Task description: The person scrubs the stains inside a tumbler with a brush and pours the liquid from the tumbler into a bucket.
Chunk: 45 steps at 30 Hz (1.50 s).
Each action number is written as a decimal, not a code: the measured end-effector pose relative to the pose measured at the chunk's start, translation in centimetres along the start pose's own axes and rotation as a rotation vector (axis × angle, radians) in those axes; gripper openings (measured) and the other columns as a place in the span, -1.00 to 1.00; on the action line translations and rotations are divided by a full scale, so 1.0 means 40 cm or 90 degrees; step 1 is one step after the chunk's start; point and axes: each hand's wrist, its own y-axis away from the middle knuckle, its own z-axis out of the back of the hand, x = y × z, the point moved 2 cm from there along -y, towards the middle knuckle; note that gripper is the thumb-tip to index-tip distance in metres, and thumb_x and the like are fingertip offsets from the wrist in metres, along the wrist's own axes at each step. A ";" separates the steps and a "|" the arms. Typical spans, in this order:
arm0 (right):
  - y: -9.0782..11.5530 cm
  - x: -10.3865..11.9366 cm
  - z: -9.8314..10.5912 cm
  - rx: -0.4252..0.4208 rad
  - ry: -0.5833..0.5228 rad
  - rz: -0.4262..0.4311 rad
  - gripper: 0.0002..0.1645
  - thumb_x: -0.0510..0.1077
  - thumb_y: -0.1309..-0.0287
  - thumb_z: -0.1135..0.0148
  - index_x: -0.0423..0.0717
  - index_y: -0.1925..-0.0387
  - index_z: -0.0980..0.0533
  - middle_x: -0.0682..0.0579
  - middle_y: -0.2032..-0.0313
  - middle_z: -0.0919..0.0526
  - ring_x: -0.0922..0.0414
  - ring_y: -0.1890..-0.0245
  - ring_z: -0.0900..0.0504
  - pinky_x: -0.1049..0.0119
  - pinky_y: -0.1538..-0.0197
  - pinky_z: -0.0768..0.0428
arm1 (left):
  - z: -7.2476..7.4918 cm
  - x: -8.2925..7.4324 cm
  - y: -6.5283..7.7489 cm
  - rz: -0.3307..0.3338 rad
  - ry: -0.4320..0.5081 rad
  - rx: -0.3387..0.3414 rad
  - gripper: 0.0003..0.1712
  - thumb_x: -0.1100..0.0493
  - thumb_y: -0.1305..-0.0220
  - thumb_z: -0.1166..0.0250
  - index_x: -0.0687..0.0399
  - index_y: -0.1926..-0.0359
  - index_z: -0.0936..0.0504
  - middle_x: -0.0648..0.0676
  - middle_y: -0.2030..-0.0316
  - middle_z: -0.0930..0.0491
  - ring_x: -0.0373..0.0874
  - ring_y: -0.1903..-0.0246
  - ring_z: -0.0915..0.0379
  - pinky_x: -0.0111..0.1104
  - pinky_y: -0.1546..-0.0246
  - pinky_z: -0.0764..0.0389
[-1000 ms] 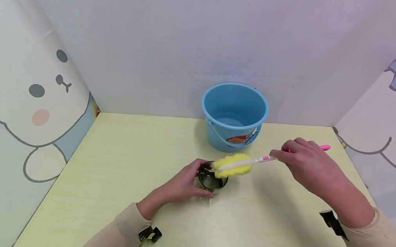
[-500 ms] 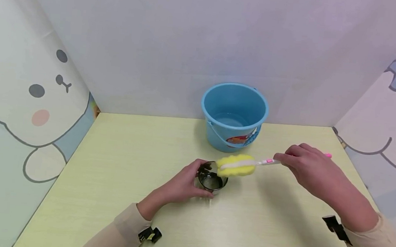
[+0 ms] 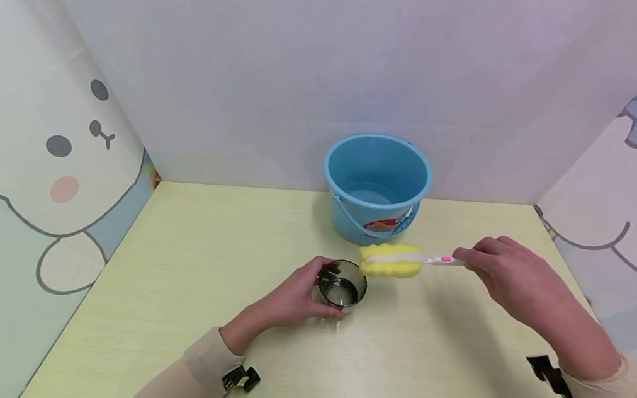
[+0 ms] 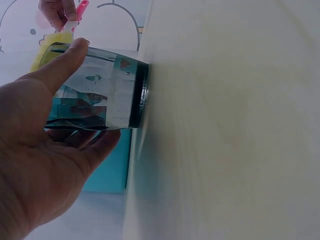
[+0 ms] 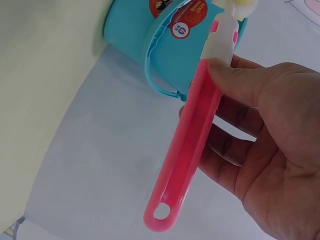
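A dark tinted drinking glass [image 3: 342,293] stands upright on the table, its mouth facing up. My left hand [image 3: 303,295] grips it from the left; in the left wrist view the thumb lies along one side of the glass [image 4: 95,87] and the fingers wrap the other. My right hand [image 3: 507,279] holds a sponge brush by its pink handle [image 5: 182,150], the thumb pressing near the white neck. The brush's yellow sponge head [image 3: 391,260] hovers just beyond the glass's right rim, roughly level, outside the mouth.
Behind the glass stands a light blue bucket [image 3: 373,223], its handle hanging down in front. The pale wooden table [image 3: 206,246] meets a plain wall at the back, with cartoon-printed panels [image 3: 45,137] at both sides.
The sponge brush and my right hand have shifted to the right, and the sponge head has come away from over the glass's mouth. My left hand and the glass have stayed put.
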 end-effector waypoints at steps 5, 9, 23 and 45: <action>0.014 -0.012 -0.008 0.010 -0.006 -0.022 -0.40 -0.41 0.19 -0.67 -0.03 0.01 -0.76 0.14 0.32 -0.67 0.10 0.35 -0.57 0.15 0.39 -0.62 | 0.000 -0.001 0.000 0.002 -0.006 -0.001 0.06 0.05 -0.06 -0.73 0.16 -0.45 -0.31 0.03 -0.29 -0.52 -0.10 -0.28 -0.47 -0.17 -0.33 -0.54; 0.021 -0.019 -0.015 0.026 -0.008 -0.040 -0.43 -0.39 0.14 -0.66 -0.02 0.00 -0.76 0.13 0.31 -0.67 0.09 0.34 -0.58 0.13 0.38 -0.62 | 0.000 -0.001 0.000 0.003 -0.008 -0.002 0.06 0.05 -0.05 -0.74 0.16 -0.45 -0.31 0.04 -0.30 -0.52 -0.10 -0.29 -0.47 -0.17 -0.33 -0.53; 0.037 -0.041 -0.067 0.075 -0.023 -0.065 -0.51 -0.40 0.05 -0.61 -0.09 0.02 -0.77 0.08 0.33 -0.68 0.08 0.35 -0.60 0.13 0.37 -0.65 | -0.001 -0.001 0.000 0.005 -0.004 -0.003 0.06 0.03 -0.05 -0.74 0.11 -0.45 -0.31 0.03 -0.30 -0.52 -0.10 -0.28 -0.47 -0.17 -0.31 -0.54; 0.054 -0.038 -0.155 0.141 -0.040 -0.102 -0.60 -0.39 -0.09 -0.57 -0.09 0.01 -0.78 0.06 0.31 -0.70 0.05 0.33 -0.64 0.10 0.30 -0.70 | -0.002 -0.003 0.001 0.018 0.000 -0.002 0.07 0.03 -0.05 -0.74 0.09 -0.46 -0.31 0.01 -0.30 -0.51 -0.10 -0.29 -0.46 -0.17 -0.33 -0.53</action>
